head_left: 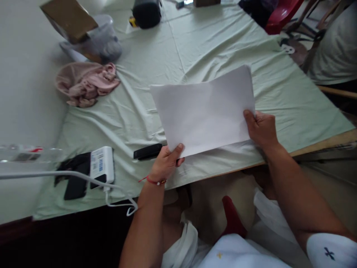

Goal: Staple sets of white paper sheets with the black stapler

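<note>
**White sheet held above green-draped desk**

White paper (203,109) is pinched at its near corners, the left hand (166,162) grasping one, the right hand (260,128) the other, lifted just above the desk (279,85). A black stapler (147,152) lies beside the paper's left corner; a white charger (102,163) farther left; pink cloth (85,83) well beyond.

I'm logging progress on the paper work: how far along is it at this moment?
Early, by the look of it. The white sheet of paper is flat and shows no crease, so nothing looks done yet. In hand: left hand pinches its near-left corner, right hand its right edge, lifted above the pale green tablecloth. Any folding remains. A black stapler-like object lies untouched nearby.
</note>
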Motion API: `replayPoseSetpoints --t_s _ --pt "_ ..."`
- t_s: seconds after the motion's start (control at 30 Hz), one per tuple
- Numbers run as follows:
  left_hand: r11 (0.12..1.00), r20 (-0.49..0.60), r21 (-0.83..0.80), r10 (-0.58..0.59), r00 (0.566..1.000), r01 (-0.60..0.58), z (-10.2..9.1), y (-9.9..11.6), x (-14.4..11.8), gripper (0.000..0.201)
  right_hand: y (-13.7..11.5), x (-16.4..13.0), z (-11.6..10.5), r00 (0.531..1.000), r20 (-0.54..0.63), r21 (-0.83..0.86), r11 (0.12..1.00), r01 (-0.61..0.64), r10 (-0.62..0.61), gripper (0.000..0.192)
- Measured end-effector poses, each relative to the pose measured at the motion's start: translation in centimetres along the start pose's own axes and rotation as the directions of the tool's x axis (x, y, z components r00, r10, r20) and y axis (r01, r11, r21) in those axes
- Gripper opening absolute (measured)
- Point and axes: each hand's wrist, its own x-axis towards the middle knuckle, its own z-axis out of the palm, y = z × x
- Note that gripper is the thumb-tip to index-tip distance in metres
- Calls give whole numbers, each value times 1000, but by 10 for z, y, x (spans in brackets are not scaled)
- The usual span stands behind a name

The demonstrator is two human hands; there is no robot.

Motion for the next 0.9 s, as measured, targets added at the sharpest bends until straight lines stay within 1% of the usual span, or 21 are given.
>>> replayPoseSetpoints --t_s 0.1,0.17,0.2,0.23,0.27,0.3,0.33,0.37,0.4,0.43,0.5,0.57,0.63,0.67,0.73,0.77,0.83,0.9 --pt "1000 -11 -29 0 1000 -1 0 0 -4 58 -2 -1 3 999 -20 4 1000 26 -26 66" --pt "997 -29 -80 -2 1000 0 0 -1 -4 56 -3 -3 6 1000 -22 47 999 -1 2 67" --pt "994 -42 -107 -7 999 2 0 -2 -5 54 -3 -3 7 999 1 103 994 -45 45 66" --pt "991 -55 -130 -13 998 6 -1 -2 -5 53 -2 -4 7 994 49 191 976 -109 102 65" --pt "989 -66 -147 -20 998 11 -3 -2 -5 52 -2 -5 7 979 125 297 935 -192 161 62" --pt "987 -73 -158 -26 997 14 -4 -3 -5 51 0 -5 7 953 220 402 870 -284 210 57" --pt "987 -73 -162 -29 997 17 -6 -3 -6 51 1 -5 6 917 320 486 790 -375 238 52" --pt "987 -68 -160 -31 997 20 -8 -3 -7 51 3 -5 4 879 406 541 709 -452 251 48" --pt "988 -58 -155 -32 998 23 -9 -3 -8 52 4 -4 2 844 470 562 650 -512 259 45" --pt "989 -45 -149 -32 998 25 -11 -3 -9 52 5 -4 -1 816 513 565 611 -554 266 44" --pt "990 -24 -136 -32 999 28 -12 -4 -11 51 7 -4 -5 778 565 550 577 -604 275 43" --pt "990 -26 -139 -26 999 22 -11 -4 -12 50 8 -5 -9 751 600 526 571 -630 276 44" --pt "989 -35 -148 -26 999 20 -9 -3 -11 49 9 -7 -10 724 634 487 586 -647 272 44" --pt "988 -39 -152 -26 999 20 -9 -2 -10 48 9 -8 -11 711 649 458 608 -648 270 44" --pt "989 -39 -148 -30 999 24 -9 0 -9 48 7 -10 -14 699 663 376 688 -620 268 43" --pt "990 -37 -140 -30 999 24 -9 0 -8 48 6 -11 -15 707 655 333 737 -588 268 44" --pt "992 -30 -123 -28 999 24 -11 2 -6 48 3 -12 -19 747 614 279 815 -508 255 47" --pt "993 -25 -118 -24 999 21 -13 3 -5 47 0 -13 -23 790 570 283 848 -449 228 51"
